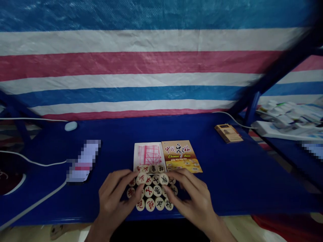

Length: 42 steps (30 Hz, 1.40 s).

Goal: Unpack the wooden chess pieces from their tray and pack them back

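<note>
My left hand (114, 191) pinches a red-lettered Chinese chess piece (141, 178) between thumb and fingertips. Opposite it, my right hand (195, 191) grips a black-lettered Chinese chess piece (164, 179) the same way. Both held pieces are above rows of round wooden pieces (150, 204) on the blue table, red-lettered on the left and black-lettered on the right. Just beyond my fingers lies an open white box (136, 154), with a red-lined sheet (150, 154) inside and several pieces along its near end. My fingers cover part of the rows.
The Chinese chess box lid (180, 151) lies against the box's right side. A phone (84, 161) with a cable is on the left, a white mouse-like object (71, 126) behind it. At the back right sits a small brown box (228, 133), near a white power strip (280, 130).
</note>
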Each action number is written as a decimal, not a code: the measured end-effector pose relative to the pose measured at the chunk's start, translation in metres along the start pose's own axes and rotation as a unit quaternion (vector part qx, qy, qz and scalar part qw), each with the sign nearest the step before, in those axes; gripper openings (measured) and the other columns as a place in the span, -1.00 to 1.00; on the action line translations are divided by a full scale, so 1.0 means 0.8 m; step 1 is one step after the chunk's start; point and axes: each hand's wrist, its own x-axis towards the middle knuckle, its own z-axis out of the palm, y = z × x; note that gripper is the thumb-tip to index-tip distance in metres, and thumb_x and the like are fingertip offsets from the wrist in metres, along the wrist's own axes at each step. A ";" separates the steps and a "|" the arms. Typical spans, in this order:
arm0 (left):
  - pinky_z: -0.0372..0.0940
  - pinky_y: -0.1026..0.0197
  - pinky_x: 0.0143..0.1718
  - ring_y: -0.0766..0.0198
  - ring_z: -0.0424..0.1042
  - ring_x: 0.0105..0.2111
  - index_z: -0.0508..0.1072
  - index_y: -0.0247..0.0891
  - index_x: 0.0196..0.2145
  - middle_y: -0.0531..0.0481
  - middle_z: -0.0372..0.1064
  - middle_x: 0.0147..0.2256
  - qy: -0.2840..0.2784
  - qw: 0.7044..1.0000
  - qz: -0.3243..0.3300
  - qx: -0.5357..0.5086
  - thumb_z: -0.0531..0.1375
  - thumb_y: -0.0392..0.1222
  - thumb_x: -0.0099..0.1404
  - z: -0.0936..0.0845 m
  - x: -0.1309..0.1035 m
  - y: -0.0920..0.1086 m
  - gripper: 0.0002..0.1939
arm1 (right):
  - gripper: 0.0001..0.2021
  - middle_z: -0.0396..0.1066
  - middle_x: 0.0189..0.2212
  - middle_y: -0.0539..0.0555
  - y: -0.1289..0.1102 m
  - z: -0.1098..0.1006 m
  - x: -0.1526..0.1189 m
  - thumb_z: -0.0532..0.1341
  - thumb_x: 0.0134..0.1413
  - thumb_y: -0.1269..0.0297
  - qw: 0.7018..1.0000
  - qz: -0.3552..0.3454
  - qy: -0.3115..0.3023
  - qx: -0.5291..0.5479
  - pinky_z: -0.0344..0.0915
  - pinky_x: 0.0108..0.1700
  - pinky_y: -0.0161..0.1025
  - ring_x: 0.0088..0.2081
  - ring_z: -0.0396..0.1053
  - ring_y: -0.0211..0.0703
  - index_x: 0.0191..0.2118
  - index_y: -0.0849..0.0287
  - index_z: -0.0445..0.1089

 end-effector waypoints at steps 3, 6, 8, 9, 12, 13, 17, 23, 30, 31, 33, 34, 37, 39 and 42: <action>0.42 0.12 -0.17 0.24 0.46 -0.20 0.51 -0.19 -0.03 -0.05 0.45 -0.16 -0.007 1.000 -0.003 -0.018 0.36 -0.35 0.23 0.022 0.018 -0.008 -0.66 | -0.66 0.50 -0.15 0.11 0.008 0.020 0.022 0.31 0.19 0.41 0.999 -0.008 0.032 -0.021 0.48 -0.13 -0.17 -0.13 0.49 -0.11 0.07 0.11 0.40; 0.43 0.13 -0.17 0.25 0.46 -0.20 0.50 -0.21 -0.02 -0.05 0.44 -0.15 -0.024 0.999 0.005 -0.031 0.36 -0.34 0.23 0.031 0.015 -0.013 -0.65 | -0.69 0.51 -0.15 0.11 0.013 0.033 0.024 0.30 0.21 0.39 0.999 0.007 0.043 -0.030 0.48 -0.13 -0.15 -0.14 0.49 -0.11 0.07 0.12 0.41; 0.43 0.14 -0.16 0.25 0.47 -0.19 0.50 -0.20 -0.01 -0.04 0.44 -0.14 -0.035 0.999 0.013 -0.038 0.36 -0.34 0.23 0.031 0.008 -0.014 -0.64 | -0.70 0.51 -0.15 0.11 0.014 0.036 0.018 0.30 0.21 0.39 0.999 0.018 0.039 -0.019 0.48 -0.13 -0.16 -0.15 0.49 -0.11 0.06 0.11 0.42; 0.43 0.14 -0.16 0.25 0.47 -0.18 0.50 -0.20 -0.01 -0.04 0.44 -0.14 -0.037 0.998 0.014 -0.042 0.36 -0.33 0.24 0.030 0.004 -0.014 -0.64 | -0.69 0.51 -0.15 0.10 0.014 0.037 0.015 0.30 0.21 0.40 0.999 0.021 0.036 -0.011 0.47 -0.12 -0.16 -0.14 0.49 -0.12 0.06 0.11 0.43; 0.43 0.15 -0.15 0.26 0.47 -0.18 0.50 -0.19 0.00 -0.04 0.44 -0.14 -0.036 0.998 0.000 -0.049 0.36 -0.33 0.25 0.028 -0.001 -0.014 -0.65 | -0.68 0.51 -0.16 0.08 0.012 0.036 0.011 0.31 0.19 0.40 1.000 0.015 0.022 -0.003 0.47 -0.10 -0.16 -0.14 0.49 -0.13 0.06 0.11 0.43; 0.43 0.15 -0.15 0.25 0.47 -0.18 0.51 -0.19 -0.01 -0.04 0.44 -0.14 -0.036 0.998 -0.007 -0.048 0.35 -0.32 0.25 0.028 0.000 -0.014 -0.65 | -0.68 0.51 -0.17 0.07 0.011 0.036 0.011 0.32 0.18 0.40 1.000 0.012 0.016 -0.003 0.46 -0.10 -0.17 -0.14 0.49 -0.14 0.06 0.11 0.43; 0.42 0.16 -0.14 0.25 0.47 -0.18 0.51 -0.18 -0.02 -0.03 0.44 -0.15 -0.032 0.998 -0.028 -0.051 0.35 -0.31 0.27 0.028 0.004 -0.012 -0.68 | -0.69 0.52 -0.17 0.05 0.010 0.036 0.013 0.32 0.19 0.38 1.000 0.012 -0.001 0.009 0.45 -0.11 -0.17 -0.15 0.49 -0.16 0.05 0.08 0.43; 0.42 0.22 -0.20 0.29 0.47 -0.19 0.51 -0.18 -0.02 -0.02 0.42 -0.15 -0.045 0.993 -0.051 -0.094 0.34 -0.31 0.28 0.025 0.007 -0.009 -0.70 | -0.70 0.52 -0.15 0.06 0.008 0.033 0.011 0.32 0.20 0.35 1.000 0.016 -0.014 0.019 0.45 -0.13 -0.18 -0.17 0.50 -0.16 0.05 0.06 0.43; 0.40 0.26 -0.25 0.33 0.46 -0.25 0.50 -0.16 -0.04 -0.01 0.40 -0.15 -0.075 0.986 -0.072 -0.128 0.33 -0.28 0.30 0.023 0.002 -0.010 -0.73 | -0.73 0.52 -0.16 0.04 0.006 0.030 0.011 0.31 0.22 0.34 0.999 0.017 -0.018 0.032 0.45 -0.14 -0.21 -0.17 0.50 -0.19 0.03 0.06 0.44; 0.40 0.26 -0.24 0.33 0.46 -0.24 0.50 -0.15 -0.04 0.00 0.40 -0.15 -0.077 0.986 -0.075 -0.131 0.32 -0.27 0.30 0.023 0.003 -0.010 -0.73 | -0.72 0.52 -0.16 0.04 0.006 0.030 0.011 0.31 0.22 0.34 0.999 0.018 -0.019 0.034 0.44 -0.13 -0.21 -0.16 0.49 -0.19 0.03 0.06 0.43; 0.40 0.24 -0.22 0.30 0.47 -0.22 0.49 -0.14 -0.05 0.00 0.40 -0.15 -0.072 0.986 -0.083 -0.126 0.32 -0.26 0.31 0.023 0.006 -0.009 -0.75 | -0.72 0.51 -0.17 0.03 0.007 0.031 0.012 0.31 0.22 0.34 0.999 0.024 -0.020 0.032 0.43 -0.13 -0.19 -0.16 0.48 -0.19 0.04 0.06 0.43; 0.40 0.22 -0.21 0.29 0.46 -0.21 0.50 -0.14 -0.06 0.00 0.41 -0.15 -0.065 0.987 -0.089 -0.116 0.31 -0.25 0.32 0.023 0.009 -0.009 -0.77 | -0.72 0.51 -0.18 0.03 0.008 0.031 0.013 0.30 0.23 0.34 0.999 0.029 -0.017 0.027 0.42 -0.14 -0.18 -0.17 0.46 -0.18 0.04 0.06 0.43; 0.41 0.13 -0.14 0.23 0.46 -0.17 0.51 -0.12 -0.06 -0.01 0.43 -0.13 -0.048 0.992 -0.106 -0.055 0.30 -0.21 0.33 0.028 0.022 -0.011 -0.78 | -0.75 0.52 -0.18 0.04 0.012 0.030 0.024 0.28 0.26 0.32 0.999 0.038 -0.001 -0.016 0.38 -0.07 -0.12 -0.12 0.43 -0.13 0.04 0.06 0.44; 0.40 0.04 -0.04 0.17 0.46 -0.09 0.51 -0.11 -0.05 -0.02 0.45 -0.08 -0.041 0.994 -0.103 -0.007 0.29 -0.19 0.35 0.034 0.032 -0.014 -0.78 | -0.77 0.52 -0.13 0.06 0.015 0.029 0.036 0.26 0.29 0.29 0.997 0.035 -0.009 -0.061 0.34 0.01 -0.06 -0.04 0.40 -0.06 0.04 0.07 0.45; 0.33 -0.10 0.13 0.03 0.37 0.14 0.53 -0.10 -0.07 -0.04 0.44 0.05 -0.063 0.994 -0.078 0.046 0.27 -0.17 0.36 0.044 0.042 -0.018 -0.82 | -0.77 0.50 -0.06 0.10 0.017 0.032 0.053 0.22 0.32 0.24 0.990 0.034 -0.045 -0.132 0.28 0.05 0.03 0.04 0.34 0.04 0.03 0.10 0.47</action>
